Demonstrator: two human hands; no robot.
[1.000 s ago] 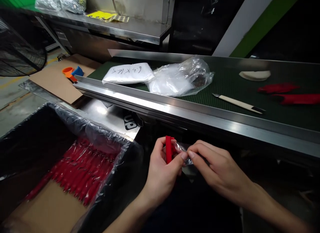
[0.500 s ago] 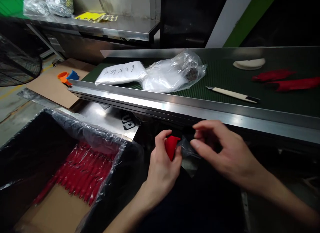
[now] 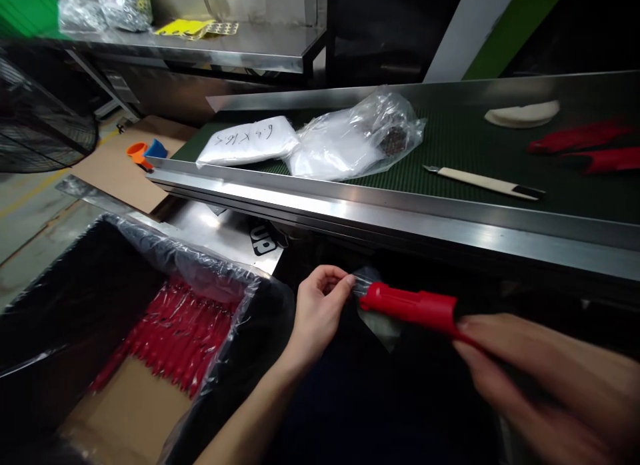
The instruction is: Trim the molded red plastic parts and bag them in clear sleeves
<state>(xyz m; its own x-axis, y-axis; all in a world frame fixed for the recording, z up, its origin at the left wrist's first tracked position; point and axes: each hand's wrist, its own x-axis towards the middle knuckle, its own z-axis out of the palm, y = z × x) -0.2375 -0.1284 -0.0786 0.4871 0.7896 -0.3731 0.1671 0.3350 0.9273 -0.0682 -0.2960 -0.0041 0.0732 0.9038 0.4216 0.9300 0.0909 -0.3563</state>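
My left hand (image 3: 320, 305) pinches the edge of a small clear plastic bag (image 3: 367, 285) below the conveyor's steel rim. My right hand (image 3: 540, 378), blurred by motion at the lower right, grips one end of a long red plastic part (image 3: 410, 306) that lies nearly level, its free end at the bag's mouth beside my left fingers. To the left stands a cardboard box (image 3: 115, 412) lined with clear film, with several bagged red parts (image 3: 170, 332) stacked inside.
On the green conveyor belt (image 3: 450, 158) lie two white plastic bag bundles (image 3: 245, 140), a cream-handled knife (image 3: 485, 183), two more red parts (image 3: 580, 137) and a white piece (image 3: 523, 113). A steel table (image 3: 240, 48) stands behind; a fan guard (image 3: 35, 118) is at far left.
My right hand has pulled back to the right and now holds the red part stretched out level. My left hand, which gripped the red part, now pinches only the clear bag.
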